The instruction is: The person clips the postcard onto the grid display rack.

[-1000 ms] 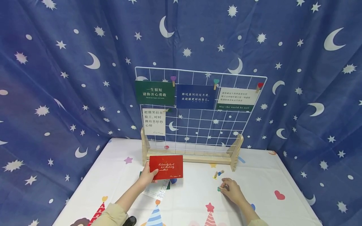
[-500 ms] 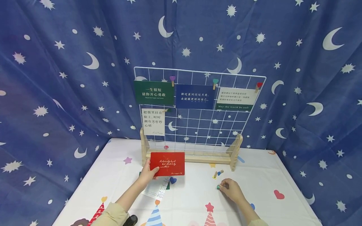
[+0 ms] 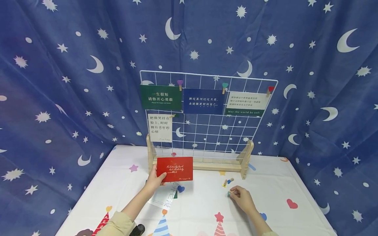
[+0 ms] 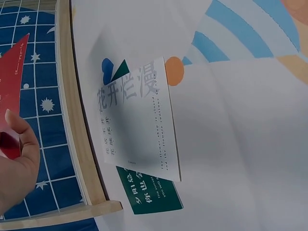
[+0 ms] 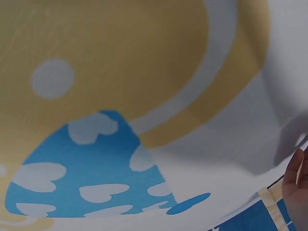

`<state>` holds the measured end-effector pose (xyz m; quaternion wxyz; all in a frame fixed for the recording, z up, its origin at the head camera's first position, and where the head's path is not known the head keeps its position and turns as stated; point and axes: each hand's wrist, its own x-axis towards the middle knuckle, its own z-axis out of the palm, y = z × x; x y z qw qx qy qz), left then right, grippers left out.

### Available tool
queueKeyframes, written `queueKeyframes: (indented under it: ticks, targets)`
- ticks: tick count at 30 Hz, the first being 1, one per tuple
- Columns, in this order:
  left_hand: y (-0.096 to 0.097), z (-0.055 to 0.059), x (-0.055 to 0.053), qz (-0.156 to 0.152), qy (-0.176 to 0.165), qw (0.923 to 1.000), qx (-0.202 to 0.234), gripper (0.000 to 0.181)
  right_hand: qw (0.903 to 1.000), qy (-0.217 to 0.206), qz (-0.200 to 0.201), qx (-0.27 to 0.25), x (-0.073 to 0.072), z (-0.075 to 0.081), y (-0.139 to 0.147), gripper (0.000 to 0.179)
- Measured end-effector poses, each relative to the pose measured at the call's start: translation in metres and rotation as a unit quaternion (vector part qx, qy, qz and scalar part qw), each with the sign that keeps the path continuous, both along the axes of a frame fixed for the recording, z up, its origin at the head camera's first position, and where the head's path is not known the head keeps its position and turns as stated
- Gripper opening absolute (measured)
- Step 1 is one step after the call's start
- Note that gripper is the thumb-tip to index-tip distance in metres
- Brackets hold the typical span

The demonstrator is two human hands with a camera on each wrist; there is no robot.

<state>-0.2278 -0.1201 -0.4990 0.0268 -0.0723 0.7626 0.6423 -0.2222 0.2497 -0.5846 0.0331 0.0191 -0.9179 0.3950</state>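
My left hand point(image 3: 154, 181) holds a red card point(image 3: 175, 168) by its left edge, thumb on the front, before the foot of the white wire grid point(image 3: 212, 131). Below it on the table lie a white card point(image 4: 134, 125) and a green card point(image 4: 149, 192) partly under it. Over the table to the right, my right hand point(image 3: 242, 198) pinches a small clothespin with a green end point(image 3: 228, 194), mostly hidden by the fingers. Two small wooden clothespins, one with yellow point(image 3: 224, 184) and one with blue point(image 3: 230, 181), lie just beyond that hand. The right wrist view shows only part of the hand.
Several cards hang on the grid, among them a blue card point(image 3: 203, 101) and a white card point(image 3: 160, 128), with heart clothespins such as a purple one point(image 3: 180, 83). A wooden base point(image 3: 200, 166) carries the grid. A black object point(image 3: 137, 230) sits at the front edge.
The left hand has raised the red card a little, showing more of the white card below. My right hand has shifted slightly, still pinching the green-ended clothespin.
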Motion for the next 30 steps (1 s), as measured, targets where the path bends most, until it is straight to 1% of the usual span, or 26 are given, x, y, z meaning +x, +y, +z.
queueKeyframes:
  ticks: [3, 7, 9, 12, 14, 16, 21, 25, 28, 30]
  targets:
    - [0.0, 0.0, 0.0, 0.001, 0.005, 1.0, 0.002, 0.044, 0.9999, 0.006, 0.007, -0.014, -0.001, -0.001, -0.001, 0.019]
    - [0.0, 0.001, 0.001, -0.002, 0.004, 1.0, 0.002, 0.045, 0.9994, 0.014, 0.014, -0.029, -0.002, 0.001, -0.002, 0.022]
    - [0.001, 0.001, 0.001, -0.006, 0.002, 1.0, -0.003, 0.046, 0.9987, 0.007, 0.014, -0.048, -0.002, 0.003, -0.004, 0.024]
    - [0.001, 0.0, 0.001, -0.007, -0.002, 0.9999, -0.008, 0.046, 0.9963, -0.017, 0.013, -0.083, -0.002, 0.007, -0.006, 0.025]
    - [0.001, -0.001, 0.001, -0.006, -0.003, 0.9999, -0.01, 0.046, 0.9937, -0.03, 0.014, -0.107, -0.002, 0.01, -0.007, 0.025]
    - [0.0, -0.001, 0.001, -0.003, -0.002, 1.0, -0.009, 0.045, 0.9916, -0.031, 0.018, -0.124, -0.001, 0.012, -0.007, 0.025]
    - [0.0, -0.002, 0.0, 0.0, -0.002, 1.0, -0.008, 0.046, 0.9869, -0.017, 0.021, -0.159, -0.002, 0.012, -0.008, 0.024]
    - [0.0, 0.0, -0.001, 0.003, -0.002, 1.0, -0.005, 0.046, 0.9796, -0.021, 0.015, -0.199, -0.004, 0.014, -0.009, 0.019]
    - [0.0, 0.003, -0.003, 0.006, -0.001, 1.0, -0.004, 0.046, 0.9754, -0.017, 0.009, -0.219, -0.005, 0.019, -0.012, 0.014]
    - [0.0, 0.004, -0.004, 0.008, 0.0, 0.9999, -0.005, 0.045, 0.9741, -0.006, 0.006, -0.226, -0.007, 0.023, -0.015, 0.012]
